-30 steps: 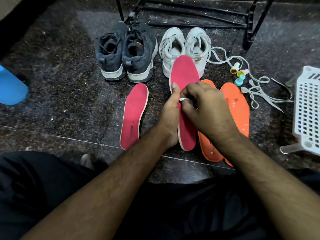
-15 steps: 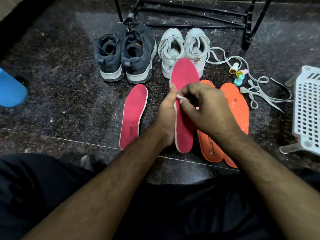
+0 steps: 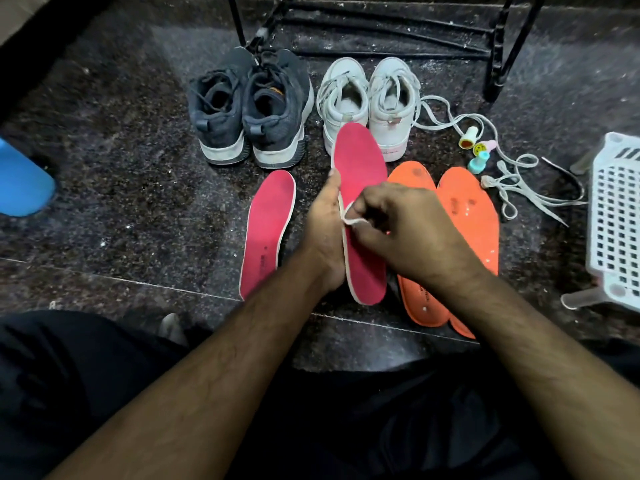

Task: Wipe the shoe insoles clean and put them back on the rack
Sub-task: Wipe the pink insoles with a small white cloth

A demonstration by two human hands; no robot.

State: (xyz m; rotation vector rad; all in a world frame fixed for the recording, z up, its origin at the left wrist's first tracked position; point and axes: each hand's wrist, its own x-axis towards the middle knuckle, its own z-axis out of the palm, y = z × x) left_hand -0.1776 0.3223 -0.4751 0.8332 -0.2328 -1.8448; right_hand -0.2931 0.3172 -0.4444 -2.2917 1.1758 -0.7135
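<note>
Left hand (image 3: 323, 233): curled along the left edge of a pink insole (image 3: 362, 174), gripping it, thumb up near the toe end; insole held lifted and tilted, toe end overlapping the heel of the near white shoe in view. Right hand (image 3: 405, 230): fingers bent, pinching a small white wipe (image 3: 351, 220) against the white rim of the held insole, at about mid-length. Second pink insole (image 3: 266, 230): flat on the dark speckled floor (image 3: 121, 188), just left of the left wrist, heel end towards the person. Two orange insoles (image 3: 464, 209): flat on the floor side by side, right of the held insole, partly hidden under the right hand and forearm. Pair of dark grey sneakers (image 3: 249, 109): heels towards the person, beyond the floor-lying pink insole. Pair of white sneakers (image 3: 367, 102): just right of the dark pair, laces loose. Loose white laces (image 3: 519, 188): trailing across the floor to the right of the white pair. Three small coloured bottles (image 3: 476, 148): lying among the laces, contents not legible. Black metal rack (image 3: 498, 53): legs and lower rails at the top edge, behind the shoes. White perforated plastic basket (image 3: 613, 220): at the right edge, partly cut off. Blue object (image 3: 20, 181): at the left edge, kind not discernible. Dark trousers: across the bottom.
</note>
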